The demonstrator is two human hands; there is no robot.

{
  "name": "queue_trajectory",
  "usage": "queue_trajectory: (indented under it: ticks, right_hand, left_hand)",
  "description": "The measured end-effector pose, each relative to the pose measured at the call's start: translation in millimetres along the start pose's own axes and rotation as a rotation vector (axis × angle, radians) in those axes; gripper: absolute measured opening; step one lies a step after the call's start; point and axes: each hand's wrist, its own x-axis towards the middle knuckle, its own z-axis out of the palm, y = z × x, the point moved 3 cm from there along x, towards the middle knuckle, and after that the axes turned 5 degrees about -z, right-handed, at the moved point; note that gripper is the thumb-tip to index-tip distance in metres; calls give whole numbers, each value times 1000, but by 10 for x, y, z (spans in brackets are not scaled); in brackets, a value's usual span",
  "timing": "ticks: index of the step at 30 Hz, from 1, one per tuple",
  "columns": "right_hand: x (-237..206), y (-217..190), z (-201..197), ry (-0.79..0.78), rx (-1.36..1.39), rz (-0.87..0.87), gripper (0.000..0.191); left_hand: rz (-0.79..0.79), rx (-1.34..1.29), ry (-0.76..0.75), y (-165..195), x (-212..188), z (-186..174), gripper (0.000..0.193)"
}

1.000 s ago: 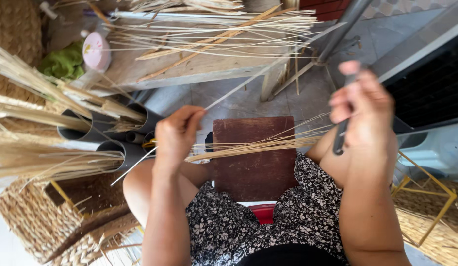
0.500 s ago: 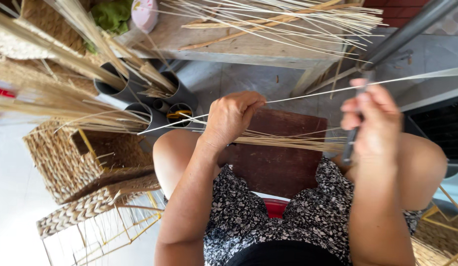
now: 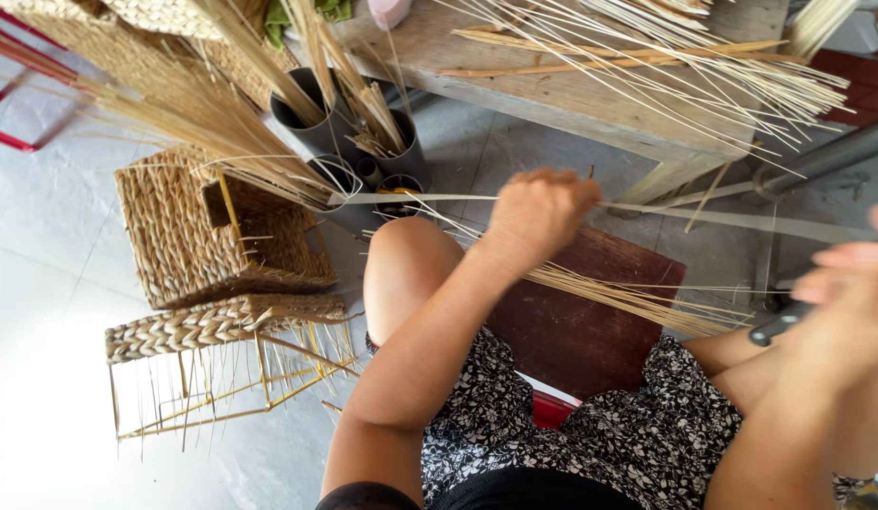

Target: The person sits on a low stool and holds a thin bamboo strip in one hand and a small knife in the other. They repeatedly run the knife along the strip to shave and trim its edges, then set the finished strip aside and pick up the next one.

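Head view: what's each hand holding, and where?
Left hand pinches the long pale flat reed strip mid-length. Right hand, blurred, wraps a dark-handled tool by its handle.

A dark wooden board (image 3: 590, 321) lies across the person's lap, thin pale reed splints (image 3: 637, 297) upon it. Left stands a woven straw basket (image 3: 198, 236); beyond, grey plastic tubes (image 3: 363, 142) before a weathered wooden bench (image 3: 552, 94).

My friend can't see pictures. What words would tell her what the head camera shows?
A seated person's left hand pinches a long pale strip stretched toward the blurred right hand, which grips a dark handle. A bundle of thin straws lies over a brown board on the lap, with woven baskets on the floor.
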Motion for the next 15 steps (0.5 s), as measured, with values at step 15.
queue_trajectory:
  ticks: [15]
  right_hand:
    - [67, 207, 1262, -444, -758, -509, 11]
  left_hand:
    - [107, -170, 245, -47, -2, -634, 25]
